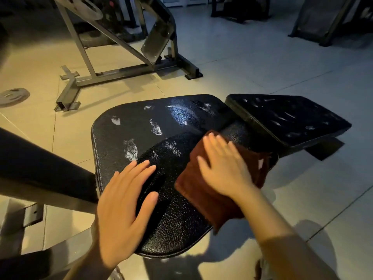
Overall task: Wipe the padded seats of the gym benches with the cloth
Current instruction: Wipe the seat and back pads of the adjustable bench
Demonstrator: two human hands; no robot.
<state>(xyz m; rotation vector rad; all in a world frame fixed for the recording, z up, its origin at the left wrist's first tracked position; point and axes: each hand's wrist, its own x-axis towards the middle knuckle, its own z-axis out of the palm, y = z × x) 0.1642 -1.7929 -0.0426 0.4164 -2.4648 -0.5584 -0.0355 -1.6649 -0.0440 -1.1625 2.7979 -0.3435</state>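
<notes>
Seat: a black padded seat (161,138) with a cracked, leather-like cover filled the middle of the frame; pale worn patches showed on its upper half.
Cloth: a folded reddish-brown cloth (203,190) lay flat on the right part of the seat, right of centre in the frame, its lower corner hanging just past the seat's edge.
Right hand: the right hand (224,168) pressed palm-down on top of the cloth, fingers spread and stretched out flat, not curled around it.
Left hand: the left hand (123,201) lay open and flat on the bare lower left part of the seat, fingers fanned, gripping nothing, just beside the cloth but apart from it.
Second pad: another black pad (288,120), tilted and also marked with pale scuffs, sat at the right of the frame, close against the seat's far right end.
Frame: a grey metal bench frame (113,75) stood on the tiled floor (242,57) at the upper left.
Weight plate: a round grey weight plate (13,97) lay flat on the floor at the left edge.
</notes>
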